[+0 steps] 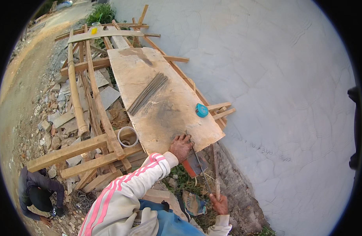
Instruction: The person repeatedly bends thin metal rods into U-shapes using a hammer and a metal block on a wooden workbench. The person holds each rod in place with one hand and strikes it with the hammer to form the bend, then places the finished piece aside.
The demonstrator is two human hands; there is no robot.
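Note:
My left hand (181, 147) presses with curled fingers at the near edge of the worn board (171, 126), over a thin metal rod (205, 175). The rod slants down past the board's edge toward my right hand (219, 205), which is closed on a long wooden stick (216, 173). A red and grey object (190, 166) lies below my left hand. On the board are a bundle of thin rods (147, 93) and a turquoise tape measure (201, 110).
A rough timber frame (96, 96) carries the board, with a pale ring (135, 139) on its left. Rubble (55, 128) lies beneath. A person (41, 196) bends low at lower left, beside a dirt path (23, 90). A grey wall (275, 90) rises on the right.

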